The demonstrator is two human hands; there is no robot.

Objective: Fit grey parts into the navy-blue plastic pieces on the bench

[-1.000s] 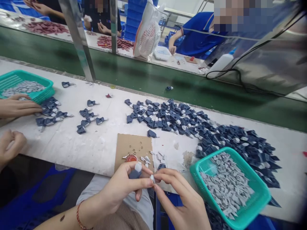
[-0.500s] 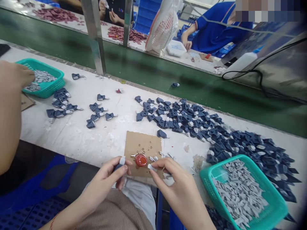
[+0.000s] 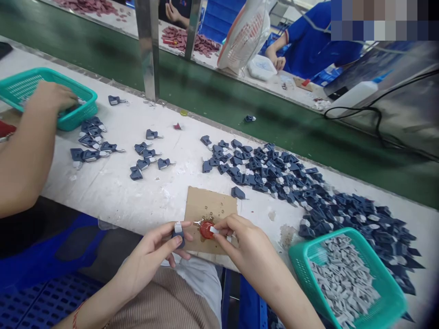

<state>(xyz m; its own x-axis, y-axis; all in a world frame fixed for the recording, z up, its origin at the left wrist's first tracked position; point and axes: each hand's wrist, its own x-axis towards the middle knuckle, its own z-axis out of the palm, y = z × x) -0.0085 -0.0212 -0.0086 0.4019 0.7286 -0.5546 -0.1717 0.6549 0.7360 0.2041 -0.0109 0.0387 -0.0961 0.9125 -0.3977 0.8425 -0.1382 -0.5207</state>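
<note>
My left hand (image 3: pixel 163 244) pinches a dark blue plastic part (image 3: pixel 179 238) with a light grey piece at its top. My right hand (image 3: pixel 236 233) grips a small light grey plastic piece (image 3: pixel 214 229) between thumb and fingertips. That piece is over the edge of a round red cap-like dish (image 3: pixel 206 229); whether it touches cannot be told. The dish sits on a square of brown cardboard (image 3: pixel 206 199), with wet-looking drops and a thin metal tip beside it. My right hand hides part of the cardboard.
Many dark blue parts (image 3: pixel 260 167) spread across the table at right. A green basket (image 3: pixel 298 256) of grey pieces stands at front right. A co-worker's arm (image 3: pixel 37 137) reaches into another green basket (image 3: pixel 89 106) at left. Metal posts (image 3: pixel 148 50) rise behind.
My right hand has moved the grey piece to the red dish. My left hand has turned the blue part upright. The co-worker's hand has shifted right in the left basket.
</note>
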